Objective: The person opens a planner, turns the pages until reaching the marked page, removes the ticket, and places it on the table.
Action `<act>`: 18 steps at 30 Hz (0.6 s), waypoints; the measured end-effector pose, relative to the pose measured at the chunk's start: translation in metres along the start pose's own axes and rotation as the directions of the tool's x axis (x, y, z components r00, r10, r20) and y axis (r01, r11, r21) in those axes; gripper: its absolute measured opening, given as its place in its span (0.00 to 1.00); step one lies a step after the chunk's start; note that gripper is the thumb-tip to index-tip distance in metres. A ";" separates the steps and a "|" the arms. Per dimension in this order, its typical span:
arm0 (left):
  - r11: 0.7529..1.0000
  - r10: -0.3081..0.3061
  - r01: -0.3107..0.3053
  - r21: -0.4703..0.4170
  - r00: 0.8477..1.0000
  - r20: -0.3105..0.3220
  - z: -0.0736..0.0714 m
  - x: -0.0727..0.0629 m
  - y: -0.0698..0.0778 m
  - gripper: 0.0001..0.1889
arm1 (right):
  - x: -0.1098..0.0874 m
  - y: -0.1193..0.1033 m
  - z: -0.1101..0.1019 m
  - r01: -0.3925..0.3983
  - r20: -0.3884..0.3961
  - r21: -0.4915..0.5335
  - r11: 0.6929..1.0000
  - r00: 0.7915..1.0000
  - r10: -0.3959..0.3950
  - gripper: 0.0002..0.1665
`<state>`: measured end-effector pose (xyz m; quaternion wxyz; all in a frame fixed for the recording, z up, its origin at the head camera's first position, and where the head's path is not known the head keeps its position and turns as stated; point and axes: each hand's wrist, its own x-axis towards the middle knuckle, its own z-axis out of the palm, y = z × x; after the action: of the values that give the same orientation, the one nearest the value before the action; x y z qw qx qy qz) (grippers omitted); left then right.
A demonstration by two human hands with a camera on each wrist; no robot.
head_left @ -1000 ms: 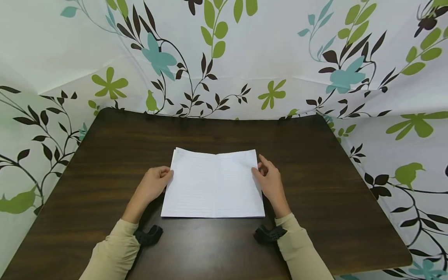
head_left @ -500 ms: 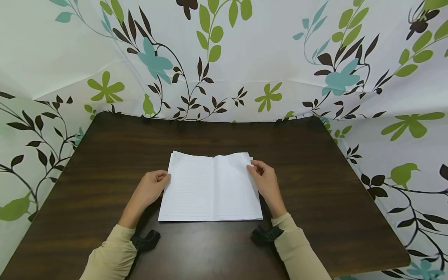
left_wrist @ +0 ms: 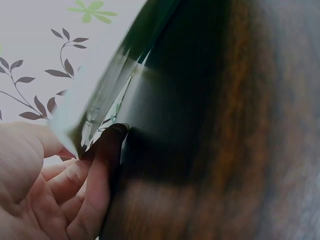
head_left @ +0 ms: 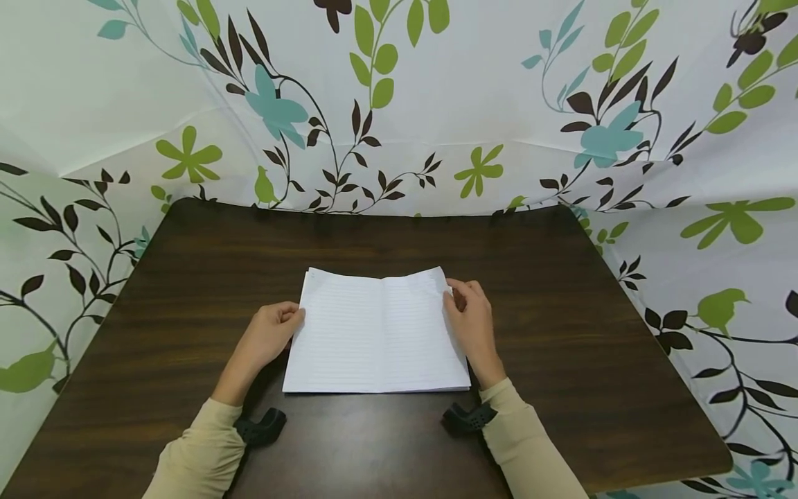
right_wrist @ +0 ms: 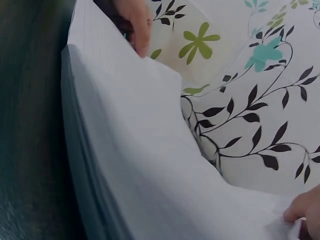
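An open notebook [head_left: 349,333] with white, faintly ruled pages faces me over the middle of the table, its centre fold running up and down. My left hand [head_left: 269,334] holds its left edge, thumb on the page and fingers behind. In the left wrist view, those curled fingers [left_wrist: 72,175] sit under the edge of the notebook [left_wrist: 92,100]. At the upper right edge, my right hand [head_left: 472,327] pinches the paper between thumb and fingers. The right wrist view shows the stacked page edges of the notebook [right_wrist: 135,135] curving, with part of the right hand [right_wrist: 309,210] at the corner.
The dark wood-grain table [head_left: 598,388] extends around the notebook on all sides. Behind and beside it hangs a white cloth [head_left: 474,90] printed with leaves, flowers and birds. A black wrist device [head_left: 262,426] is on each forearm, by the beige sleeves [head_left: 202,447].
My right fingers, one stretched out at first, have closed on the right edge. The right page bulged half a second ago and lies flatter now. The left hand keeps its hold.
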<state>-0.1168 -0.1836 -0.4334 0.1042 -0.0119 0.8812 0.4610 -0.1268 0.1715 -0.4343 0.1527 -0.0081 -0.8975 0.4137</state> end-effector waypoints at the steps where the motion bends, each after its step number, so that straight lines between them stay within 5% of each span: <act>1: 1.000 0.001 -0.001 0.000 1.000 0.000 0.000 0.000 0.000 0.21 | -0.001 -0.002 -0.001 0.005 0.016 -0.007 1.000 1.000 -0.005 0.16; 4: 1.000 0.005 -0.005 -0.001 1.000 0.006 0.000 0.000 -0.001 0.21 | -0.006 -0.010 -0.008 0.011 0.112 -0.049 0.999 0.994 -0.005 0.19; 7: 1.000 0.007 -0.007 -0.007 1.000 0.010 0.000 0.002 -0.001 0.22 | -0.014 -0.019 -0.016 0.028 0.256 -0.111 0.993 0.967 0.001 0.26; 12: 0.999 -0.029 0.030 -0.032 1.000 0.011 0.000 0.004 0.000 0.23 | -0.025 -0.033 -0.034 0.089 0.472 -0.126 0.988 0.881 -0.019 0.41; 18: 0.996 -0.072 0.072 -0.044 0.997 -0.011 -0.001 0.002 0.000 0.21 | -0.036 -0.047 -0.053 0.163 0.628 -0.024 0.986 0.770 -0.112 0.54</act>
<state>-0.1191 -0.1848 -0.4335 0.1150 -0.0487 0.8707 0.4757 -0.0719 0.1749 -0.3768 -0.1237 0.1893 -0.9107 0.3457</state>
